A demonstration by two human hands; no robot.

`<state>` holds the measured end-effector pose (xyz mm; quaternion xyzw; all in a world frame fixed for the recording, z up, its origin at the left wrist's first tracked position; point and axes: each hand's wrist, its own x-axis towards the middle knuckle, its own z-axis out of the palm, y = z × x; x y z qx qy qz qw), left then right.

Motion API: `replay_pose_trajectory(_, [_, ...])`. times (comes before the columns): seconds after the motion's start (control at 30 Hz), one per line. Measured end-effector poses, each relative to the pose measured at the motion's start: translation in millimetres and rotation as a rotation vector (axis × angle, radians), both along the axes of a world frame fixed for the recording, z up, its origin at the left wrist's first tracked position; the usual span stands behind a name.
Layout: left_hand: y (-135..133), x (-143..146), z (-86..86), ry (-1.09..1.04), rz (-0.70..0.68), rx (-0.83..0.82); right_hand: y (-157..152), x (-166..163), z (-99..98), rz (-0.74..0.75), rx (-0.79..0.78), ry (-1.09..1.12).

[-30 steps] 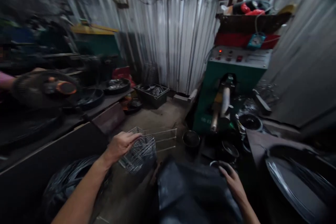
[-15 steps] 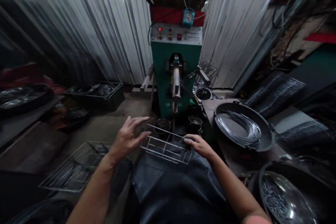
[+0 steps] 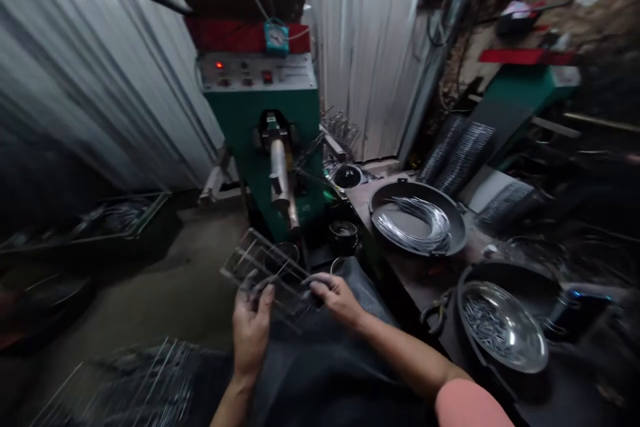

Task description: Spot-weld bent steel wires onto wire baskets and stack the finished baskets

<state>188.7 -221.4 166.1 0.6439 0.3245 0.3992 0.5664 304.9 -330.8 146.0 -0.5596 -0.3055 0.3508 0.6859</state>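
As my head view tips down, my left hand (image 3: pixel 251 330) holds a wire frame (image 3: pixel 279 254) between thumb and fingers, while my right hand (image 3: pixel 340 297) grips its right end, the fingers closed on the wire. The frame is tilted and a little blurred, held out between my dark apron (image 3: pixel 320 380) and the green machine (image 3: pixel 230 127), whose panel shows a red light (image 3: pixel 219 65). Down at my left lies a blurred heap of wire frames (image 3: pixel 150 387). On the worktop (image 3: pixel 361 199) to my right stands a black pan (image 3: pixel 375 217) with a coil of wire (image 3: pixel 420 233) in it; nearer me, a shiny bowl (image 3: pixel 525 340) of small metal pieces (image 3: pixel 485 327) sits inside a dark pan (image 3: pixel 467 280).
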Motion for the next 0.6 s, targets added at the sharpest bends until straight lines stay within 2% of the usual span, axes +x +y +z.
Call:
replay_pose_trajectory(0.13, [-3, 4, 2.2, 0.042, 0.107, 0.024, -2, -11, -5.3, 0.069, 0.002, 0.015])
replay_pose_trajectory(0.2, [-2, 4, -3.0, 0.12, 0.103, 0.009, -8, -3, -11.6, 0.146, -0.04, -0.011])
replay_pose_trajectory(0.27, [0, 3, -9.9, 0.207, 0.059, -0.025, -16, 17, -18.1, 0.137, -0.111, -0.154])
replay_pose_trajectory(0.33, [2, 3, -16.2, 0.274, 0.013, -0.059, -27, 50, -24.1, 0.0, -0.189, -0.326])
replay_pose_trajectory(0.43, [4, 4, -23.8, 0.33, -0.032, -0.091, -50, 119, -31.4, -0.3, -0.36, -0.498])
replay_pose_trajectory(0.47, [5, 4, -26.3, 0.346, -0.041, -0.102, -60, 145, -33.5, -0.378, -0.477, -0.547])
replay_pose_trajectory(0.53, [7, 6, -31.9, 0.362, -0.055, -0.109, -81, 193, -37.5, -0.466, -0.804, -0.634])
replay_pose_trajectory(0.6, [10, 8, -39.0, 0.377, -0.062, -0.102, -104, 235, -42.0, -0.5, -0.995, -0.644])
